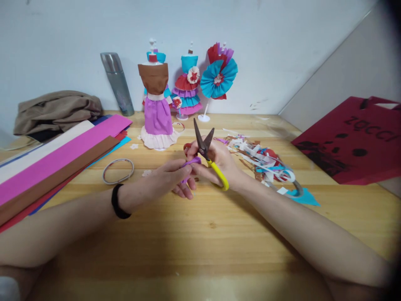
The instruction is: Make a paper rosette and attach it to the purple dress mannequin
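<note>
Just above the middle of the table, my left hand [166,171] pinches a small folded piece of purple paper [196,160] between thumb and finger, with its other fingers partly stretched below. My right hand [224,161] is closed around scissors [223,177] with a yellow handle. Their dark blades point up and stand apart, with no paper between them. The right fingertips also touch the purple paper, so both hands meet at it. Behind my hands stands a small dress form [156,100] in a brown top, a purple skirt and a pale ruffled hem.
Paper scraps [266,161] lie to the right, near a red bag [354,142]. Long coloured paper sheets [65,156] and a roll of white tape [118,171] are on the left. A thermos [117,83] and more dressed forms [189,83] stand by the wall.
</note>
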Tool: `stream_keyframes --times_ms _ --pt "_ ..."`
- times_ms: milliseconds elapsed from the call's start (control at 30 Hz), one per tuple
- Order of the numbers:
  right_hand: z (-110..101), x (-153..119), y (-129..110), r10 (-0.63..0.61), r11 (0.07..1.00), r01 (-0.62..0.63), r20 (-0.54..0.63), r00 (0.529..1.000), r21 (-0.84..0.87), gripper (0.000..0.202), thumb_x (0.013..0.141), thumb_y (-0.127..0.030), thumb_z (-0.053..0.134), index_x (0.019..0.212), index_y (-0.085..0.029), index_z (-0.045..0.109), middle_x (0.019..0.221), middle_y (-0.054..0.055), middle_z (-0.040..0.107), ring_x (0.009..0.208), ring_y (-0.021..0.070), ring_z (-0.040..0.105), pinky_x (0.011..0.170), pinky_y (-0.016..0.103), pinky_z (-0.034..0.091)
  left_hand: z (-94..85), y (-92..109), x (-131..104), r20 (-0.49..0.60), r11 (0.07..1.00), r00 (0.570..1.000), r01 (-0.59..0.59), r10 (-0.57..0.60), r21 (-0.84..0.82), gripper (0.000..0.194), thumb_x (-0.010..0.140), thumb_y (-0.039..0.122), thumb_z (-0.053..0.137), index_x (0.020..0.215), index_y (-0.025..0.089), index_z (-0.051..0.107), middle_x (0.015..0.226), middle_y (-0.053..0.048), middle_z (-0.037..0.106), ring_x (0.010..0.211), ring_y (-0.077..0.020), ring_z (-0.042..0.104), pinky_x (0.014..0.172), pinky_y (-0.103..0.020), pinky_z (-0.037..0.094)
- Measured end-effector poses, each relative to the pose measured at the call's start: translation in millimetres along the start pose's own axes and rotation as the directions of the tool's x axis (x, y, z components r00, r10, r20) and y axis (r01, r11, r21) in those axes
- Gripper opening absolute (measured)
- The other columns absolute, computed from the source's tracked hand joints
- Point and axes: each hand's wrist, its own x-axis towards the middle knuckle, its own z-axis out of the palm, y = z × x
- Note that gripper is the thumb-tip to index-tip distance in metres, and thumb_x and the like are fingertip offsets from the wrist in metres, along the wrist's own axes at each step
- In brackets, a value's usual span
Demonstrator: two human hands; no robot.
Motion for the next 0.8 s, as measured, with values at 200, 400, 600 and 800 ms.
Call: stream_keyframes --times_ms 200,400,600,800 --pt "0.9 -0.2 1.5 -0.017 1.0 0.017 0.005 1.0 0.007 0.021 0.074 -0.013 0.063 0.086 -0.027 0.053 0.084 0.001 0.061 0.078 0.0204 0.061 0.073 0.038 0.051 0.4 8.9 -0.9 -0.02 0.992 0.997 0.08 -0.079 0.097 0.033 0.094 0.045 0.05 0.078 0.016 0.049 0.069 0.002 0.054 0.055 -0.0099 0.061 0.055 -0.022 0.044" --pt "0.0 -0.7 2.3 0.017 1.0 -0.017 0.015 1.0 -0.004 0.022 0.073 -0.017 0.066 0.087 -0.028 0.053 0.087 0.001 0.062 0.082 0.0218 0.061 0.078 0.041 0.052 -0.3 10.2 -0.1 0.025 0.985 1.0 0.011 -0.016 0.17 0.037 0.09 0.052 0.05 0.079 0.017 0.045 0.069 0.006 0.048 0.047 -0.0079 0.056 0.048 -0.022 0.042" --pt "0.0 -0.3 -1.4 0.033 0.999 -0.032 -0.017 0.999 0.029 0.02 0.074 -0.016 0.064 0.088 -0.027 0.054 0.086 0.002 0.06 0.084 0.0221 0.061 0.081 0.041 0.05 1.1 11.8 -1.6 -0.151 0.758 0.943 -0.137 0.298 0.637 0.018 0.091 0.032 0.049 0.078 0.019 0.046 0.07 0.0 0.055 0.061 -0.0135 0.055 0.057 -0.027 0.042" --pt "2.0 -0.8 0.7 0.013 1.0 -0.012 -0.059 0.998 0.015 0.02 0.076 -0.017 0.065 0.088 -0.027 0.052 0.085 0.001 0.059 0.085 0.0216 0.06 0.08 0.041 0.049 -1.3 10.7 -2.7 -0.151 0.411 0.834 -0.096 0.53 0.907 0.019 0.092 0.027 0.048 0.081 0.017 0.06 0.074 -0.003 0.063 0.064 -0.0138 0.052 0.061 -0.028 0.035"
